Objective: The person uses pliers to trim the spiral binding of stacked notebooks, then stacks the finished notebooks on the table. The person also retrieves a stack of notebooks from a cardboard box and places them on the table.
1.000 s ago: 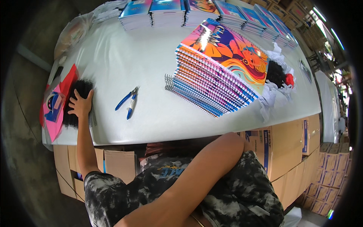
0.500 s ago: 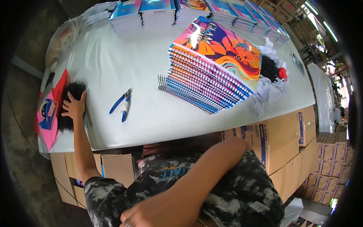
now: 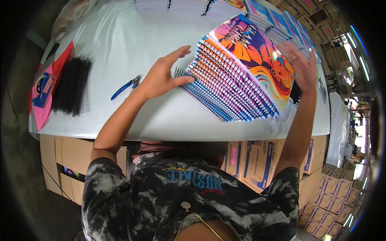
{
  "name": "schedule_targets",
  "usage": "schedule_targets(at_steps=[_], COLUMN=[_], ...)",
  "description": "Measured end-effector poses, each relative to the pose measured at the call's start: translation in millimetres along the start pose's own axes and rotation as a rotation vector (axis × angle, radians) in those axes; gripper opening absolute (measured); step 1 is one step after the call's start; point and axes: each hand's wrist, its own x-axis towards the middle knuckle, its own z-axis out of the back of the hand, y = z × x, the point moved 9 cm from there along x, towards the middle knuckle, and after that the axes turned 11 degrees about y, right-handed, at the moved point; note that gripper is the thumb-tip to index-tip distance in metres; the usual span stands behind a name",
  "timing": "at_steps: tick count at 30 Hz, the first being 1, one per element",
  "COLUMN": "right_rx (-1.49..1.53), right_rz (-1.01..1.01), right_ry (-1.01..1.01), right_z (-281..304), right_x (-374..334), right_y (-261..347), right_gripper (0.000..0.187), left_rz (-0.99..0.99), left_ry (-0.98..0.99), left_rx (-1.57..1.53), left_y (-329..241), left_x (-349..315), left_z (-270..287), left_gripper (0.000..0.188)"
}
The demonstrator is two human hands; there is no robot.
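Note:
A tall stack of spiral notebooks (image 3: 235, 82) stands at a slant right of the table's middle, an orange and purple cover on top and the wire-bound edges towards me. My left hand (image 3: 165, 75) is beside its left corner, fingers spread and thumb near the loose coil ends; whether it touches them I cannot tell. At the stack's right edge is my right hand (image 3: 301, 68), open with fingers apart and slightly blurred. Blue-handled cutting pliers (image 3: 124, 88) lie left of my left forearm, which partly hides them. Further left lies a bundle of black spiral binding coils (image 3: 72, 86).
Red and pink sheets (image 3: 44, 108) with a tape roll (image 3: 40, 86) lie at the table's left end. More notebook stacks (image 3: 273, 18) line the far edge. White crumpled wrapping (image 3: 281, 116) is beside the main stack. Cardboard boxes (image 3: 257, 160) stand under the near edge.
My left hand has left the black coils and moved right to the notebook stack. My right arm has swung up from near my chest to the stack's right side. The view has shifted.

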Motion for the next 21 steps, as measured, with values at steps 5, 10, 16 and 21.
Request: schedule_targets(at_steps=[5, 10, 16, 21], right_rx=[0.258, 0.307, 0.312, 0.314], right_rz=[-0.270, -0.273, -0.249, -0.212], right_ry=[-0.152, -0.127, -0.122, -0.121], right_z=[23, 16, 5, 1], right_x=[15, 21, 13, 6], right_y=[-77, -98, -101, -98], right_gripper=[0.068, 0.067, 0.066, 0.065], left_rz=[-0.059, -0.098, -0.062, -0.013], left_ry=[0.217, 0.334, 0.417, 0.207], left_rx=[0.069, 0.257, 0.072, 0.207], left_y=[4, 6, 23, 16], left_x=[27, 42, 75, 68], left_z=[-5, -13, -23, -13], left_gripper=[0.080, 0.072, 0.065, 0.065])
